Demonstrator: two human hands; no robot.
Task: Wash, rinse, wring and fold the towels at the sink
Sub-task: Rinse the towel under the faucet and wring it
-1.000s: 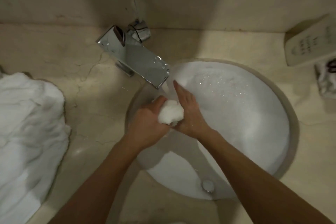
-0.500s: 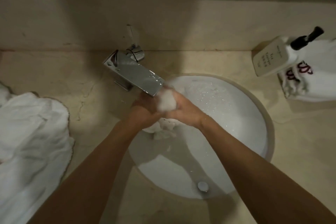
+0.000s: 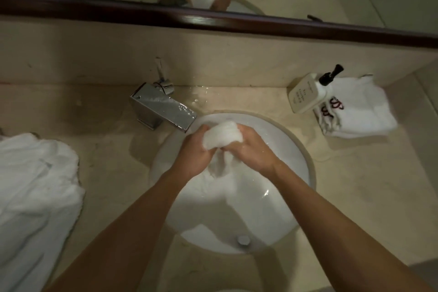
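- Small towel (image 3: pixel 221 134), bunched a second ago, now stretched between left hand (image 3: pixel 195 149) and right hand (image 3: pixel 254 147), fingers curled round each end.
- Held over sink (image 3: pixel 305 161), right of faucet (image 3: pixel 163 108): wringing likely begun.

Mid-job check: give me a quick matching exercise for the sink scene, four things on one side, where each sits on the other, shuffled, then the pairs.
Things:
1. small wet towel
2. soap bottle
3. folded towels
4. towel heap

Places:
A. on the counter, far left of the basin
B. gripped by the left hand and right hand over the basin
C. right of the basin, beside the folded stack
D. at the right back corner of the counter

Pairs: 1-B, 2-C, 3-D, 4-A
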